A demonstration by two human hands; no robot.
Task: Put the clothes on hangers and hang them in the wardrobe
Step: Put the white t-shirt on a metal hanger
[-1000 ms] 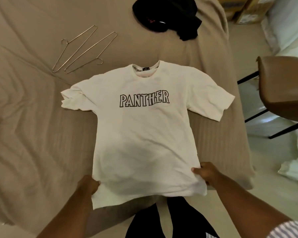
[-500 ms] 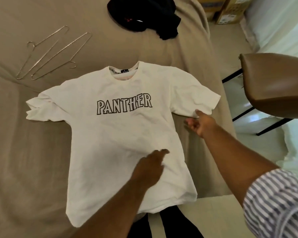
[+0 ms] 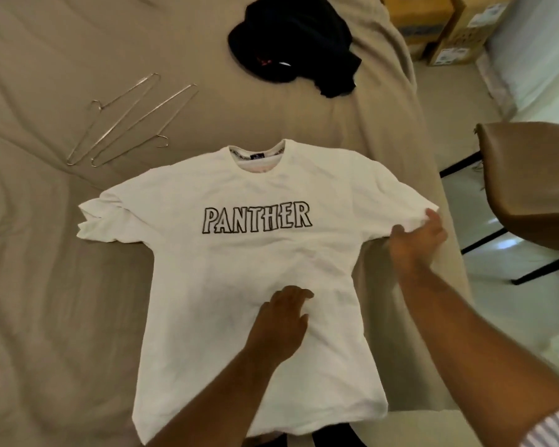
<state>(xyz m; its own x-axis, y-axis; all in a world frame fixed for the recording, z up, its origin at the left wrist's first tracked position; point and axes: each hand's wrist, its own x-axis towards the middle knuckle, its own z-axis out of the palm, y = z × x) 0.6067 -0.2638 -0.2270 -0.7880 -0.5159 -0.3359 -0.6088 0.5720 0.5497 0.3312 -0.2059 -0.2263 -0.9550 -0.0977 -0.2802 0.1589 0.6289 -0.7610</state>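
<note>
White T-shirt (image 3: 239, 269), flat on bed (image 3: 46, 285): our left hand (image 3: 281, 321) rests on it, fingers (image 3: 299, 293) relaxed. Our right hand (image 3: 415, 240) pinches its sleeve (image 3: 384, 195); hem (image 3: 336, 424) partly hidden.

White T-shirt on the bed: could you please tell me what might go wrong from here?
The sleeve of the white T-shirt at the right hand lies by the bed edge; a tug might slide it off. The left hand pressing its middle could bunch the fabric.
</note>
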